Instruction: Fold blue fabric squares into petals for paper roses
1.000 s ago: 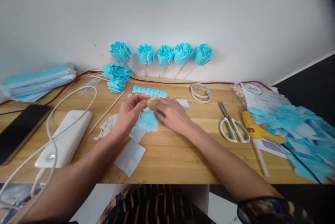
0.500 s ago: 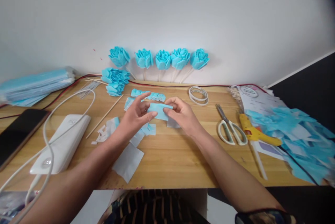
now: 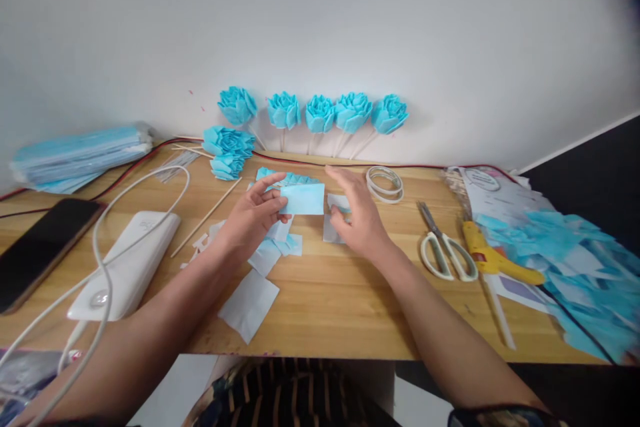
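My left hand [image 3: 263, 210] pinches the left end of a light blue rectangular fabric piece [image 3: 303, 199], held up flat above the table. Just to its right, my right hand [image 3: 357, 210] is open, thumb and fingers apart, not touching the piece. Under and beside my right hand lie small pale squares [image 3: 332, 230]. Behind the held piece is a row of folded blue petals [image 3: 295, 178], partly covered. Below my left hand, more cut pieces [image 3: 265, 256] are scattered, and a larger pale square [image 3: 249, 306] lies nearer the front edge.
Blue fabric flowers [image 3: 320, 114] on sticks lean against the wall. Tape rolls [image 3: 385, 184], scissors [image 3: 445, 247], a yellow glue gun [image 3: 500, 264] and a heap of blue scraps [image 3: 590, 274] are on the right. A power bank [image 3: 125, 267], cable and phone [image 3: 43, 250] occupy the left.
My right hand has let go of the blue fabric piece and opened, moving slightly right. The piece now shows flat, held by my left hand alone. The view has shifted slightly.
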A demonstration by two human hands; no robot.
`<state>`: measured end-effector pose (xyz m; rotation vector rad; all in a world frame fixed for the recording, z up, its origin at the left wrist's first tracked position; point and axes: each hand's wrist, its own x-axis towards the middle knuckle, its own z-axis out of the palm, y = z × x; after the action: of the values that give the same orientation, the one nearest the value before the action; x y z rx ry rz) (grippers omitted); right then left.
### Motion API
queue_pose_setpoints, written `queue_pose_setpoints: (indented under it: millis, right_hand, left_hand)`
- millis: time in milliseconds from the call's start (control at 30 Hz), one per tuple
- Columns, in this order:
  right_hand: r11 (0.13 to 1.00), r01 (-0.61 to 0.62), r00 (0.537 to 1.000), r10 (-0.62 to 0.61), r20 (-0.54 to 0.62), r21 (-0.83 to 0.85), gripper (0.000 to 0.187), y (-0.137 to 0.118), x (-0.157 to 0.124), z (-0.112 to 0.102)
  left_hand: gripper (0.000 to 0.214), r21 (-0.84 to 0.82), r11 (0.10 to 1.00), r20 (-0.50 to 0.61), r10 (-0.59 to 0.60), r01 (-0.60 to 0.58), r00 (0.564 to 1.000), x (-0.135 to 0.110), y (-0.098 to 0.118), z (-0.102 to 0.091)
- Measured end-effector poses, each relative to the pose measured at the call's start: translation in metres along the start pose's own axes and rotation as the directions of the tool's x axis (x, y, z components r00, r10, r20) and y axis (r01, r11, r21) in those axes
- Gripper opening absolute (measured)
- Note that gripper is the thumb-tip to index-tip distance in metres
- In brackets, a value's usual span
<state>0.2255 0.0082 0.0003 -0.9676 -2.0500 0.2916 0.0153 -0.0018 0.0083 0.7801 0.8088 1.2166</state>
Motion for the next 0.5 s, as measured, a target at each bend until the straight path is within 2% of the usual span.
queue_pose_setpoints:
  millis: [100,200,267,333,400,467,500]
  right_hand:
    - [0.985,0.148,0.989,-0.148,0.005,-0.084,0.051,-0.001,0.001,0.002]
    - [0.988,0.153,0.987,-0.152,-0.059,0.014,0.021,-0.007,-0.001,0.004]
    - [0.984,0.032,0.996,-0.016,-0.088,0.174,0.009,-0.009,-0.002,0.007]
    - [0.912,-0.184,0.974,0.22,-0.06,0.368,0.004,-0.009,-0.004,0.01]
    - [0.761,-0.371,0.896,0.444,-0.01,0.533,0.011,-0.007,-0.004,0.013]
    - [0.621,-0.452,0.82,0.572,0.024,0.641,0.016,-0.005,-0.004,0.016]
    - [0.573,-0.466,0.797,0.603,0.038,0.675,0.018,-0.004,-0.003,0.017]
  left_hand:
    - [0.048,-0.02,0.999,0.021,-0.024,0.024,0.999,-0.001,0.0,0.001]
    - [0.05,0.049,0.998,0.053,-0.04,0.037,0.998,-0.002,0.0,0.002]
    - [0.049,0.094,0.995,0.051,-0.034,0.029,0.998,-0.003,-0.001,0.002]
    - [0.045,0.121,0.993,0.023,-0.01,0.007,1.0,-0.002,-0.001,0.001]
    - [0.041,0.148,0.989,-0.02,0.03,-0.027,0.999,-0.001,-0.001,0.0]
    - [0.037,0.189,0.98,-0.051,0.072,-0.061,0.996,0.0,-0.002,-0.002]
    - [0.034,0.215,0.973,-0.059,0.097,-0.082,0.994,0.0,-0.002,-0.003]
